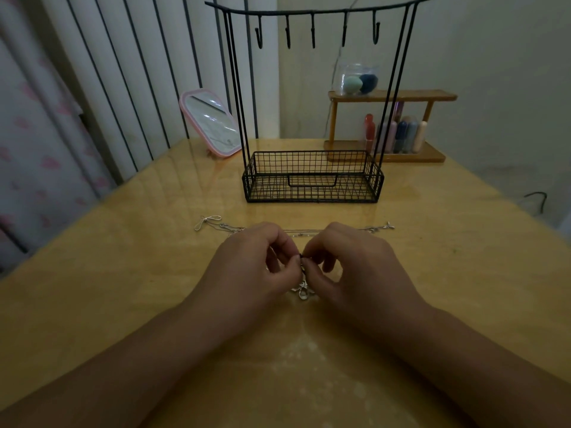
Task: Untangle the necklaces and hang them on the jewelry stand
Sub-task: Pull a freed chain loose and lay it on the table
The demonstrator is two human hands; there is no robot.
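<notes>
1. A glossy yellow-brown table (pixel 123 288) carries everything; its far edge meets the wall and its left edge runs along a striped curtain
2. A black wire jewelry stand (pixel 312 180) sits near the middle of the far half, its basket base flat on the table
3. A pink-framed mirror (pixel 211 123) leans at the far edge, left of the stand
4. A small wooden shelf (pixel 386 152) stands at the far edge toward the right corner, behind the stand
5. Thin silver necklaces (pixel 216 225) lie stretched across the table's middle, parallel to the far edge, just nearer than the stand
6. A small silver clasp bunch (pixel 303 291) rests on the table nearer the near edge
</notes>
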